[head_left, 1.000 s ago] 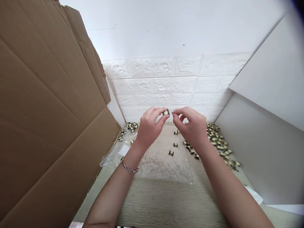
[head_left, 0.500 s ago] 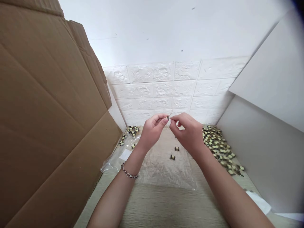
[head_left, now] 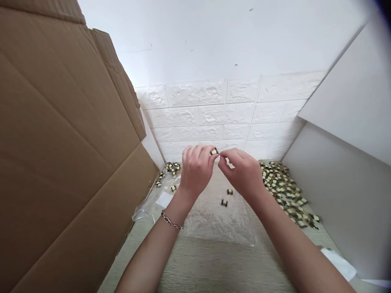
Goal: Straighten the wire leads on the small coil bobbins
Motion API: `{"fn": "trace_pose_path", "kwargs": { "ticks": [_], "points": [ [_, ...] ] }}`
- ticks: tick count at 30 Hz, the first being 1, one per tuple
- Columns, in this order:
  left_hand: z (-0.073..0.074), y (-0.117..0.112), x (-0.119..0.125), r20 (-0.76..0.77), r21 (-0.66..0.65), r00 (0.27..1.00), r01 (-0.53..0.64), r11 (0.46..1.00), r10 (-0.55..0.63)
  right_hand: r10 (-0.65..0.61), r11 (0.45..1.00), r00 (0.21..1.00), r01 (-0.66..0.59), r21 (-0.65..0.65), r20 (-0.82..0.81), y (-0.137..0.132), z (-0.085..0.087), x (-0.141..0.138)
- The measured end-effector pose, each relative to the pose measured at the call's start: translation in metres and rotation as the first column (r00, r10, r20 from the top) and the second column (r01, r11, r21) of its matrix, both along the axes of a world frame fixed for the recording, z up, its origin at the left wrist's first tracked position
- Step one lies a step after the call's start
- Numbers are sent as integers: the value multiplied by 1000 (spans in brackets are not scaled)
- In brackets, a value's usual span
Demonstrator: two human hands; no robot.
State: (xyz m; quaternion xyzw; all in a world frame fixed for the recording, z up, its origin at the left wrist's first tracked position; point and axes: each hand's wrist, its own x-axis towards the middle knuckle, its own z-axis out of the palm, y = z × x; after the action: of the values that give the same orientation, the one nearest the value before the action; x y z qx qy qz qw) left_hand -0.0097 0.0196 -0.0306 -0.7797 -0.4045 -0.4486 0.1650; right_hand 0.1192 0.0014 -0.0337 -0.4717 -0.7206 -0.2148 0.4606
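Note:
A small transformer [head_left: 214,151], with a yellow-wrapped middle and dark ends with pins, is held up above the plastic bag. My left hand [head_left: 198,169] is closed on it, thumb below and fingers behind. At the transformer's right end, my right hand [head_left: 241,167] has thumb and forefinger pinched together, seemingly on a thin wire; the exact grip is too small to make out. A fine wire also sticks out to the right above those fingertips. Two like transformers, one nearer [head_left: 224,202] and one farther [head_left: 229,191], lie on the clear bag [head_left: 220,228] below my hands.
A large pile of transformers [head_left: 284,187] lies along the right side, and a smaller group [head_left: 172,167] at the back left. Cardboard [head_left: 70,142] walls the left, a grey-white panel [head_left: 342,195] the right. White paper [head_left: 164,199] rests on the bag. Behind stands a white brick-patterned wall [head_left: 195,116].
My left hand has turned so its back shows more, and the transformer's yellow side now faces me. The wire that pointed up now runs rightward. My right hand stays pinched beside it.

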Motion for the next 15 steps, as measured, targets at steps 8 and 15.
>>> {"fn": "trace_pose_path", "kwargs": {
  "ticks": [8,15],
  "points": [
    [-3,-2,1,-162,61,980,-111,992,120,-41,999,976,43,-6,214,5,-1,10],
    [-3,2,-2,-248,-22,967,-58,998,51,0,997,968,20,-77,252,9,-5,13]
  ]
}}
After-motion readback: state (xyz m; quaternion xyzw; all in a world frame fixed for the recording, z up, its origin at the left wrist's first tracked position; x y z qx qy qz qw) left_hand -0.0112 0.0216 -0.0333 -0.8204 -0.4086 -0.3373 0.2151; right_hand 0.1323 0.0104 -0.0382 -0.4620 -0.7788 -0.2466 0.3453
